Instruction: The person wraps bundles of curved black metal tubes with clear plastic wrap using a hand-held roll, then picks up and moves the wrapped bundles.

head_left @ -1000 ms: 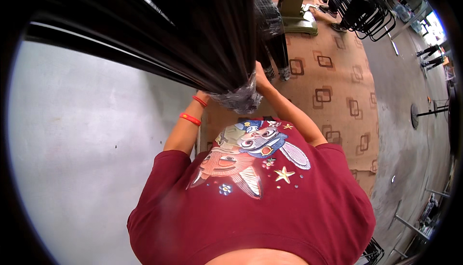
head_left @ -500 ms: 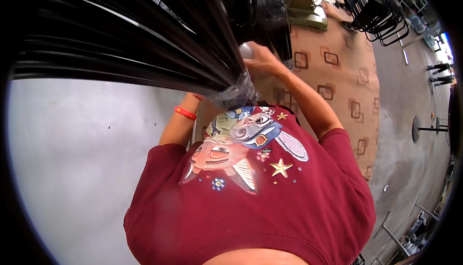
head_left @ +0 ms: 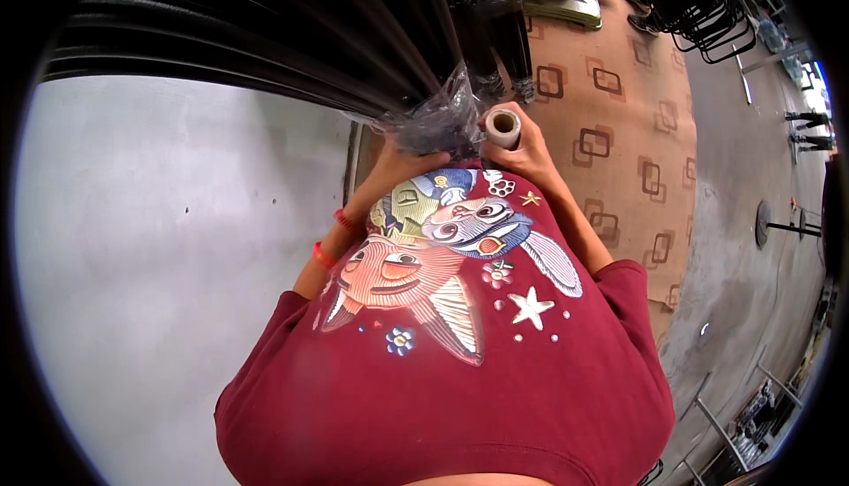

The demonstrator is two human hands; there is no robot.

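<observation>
My right hand is closed round a roll of clear stretch film, its hollow cardboard core facing up. Loose stretch film is wrapped over the near end of a bundle of long black bars or tubes. My left hand grips the film at that end, thumb lying along it and the other fingers hidden below. Both hands are close together in front of my dark red shirt.
A brown patterned mat covers the floor to the right. Beyond it, black metal frames are stacked at the far right, near a machine base. A pale grey surface lies on the left.
My right hand has brought the film roll nearer to me and tipped its core end upward. My left hand, formerly mostly hidden under the bundle, now shows at its wrapped end.
</observation>
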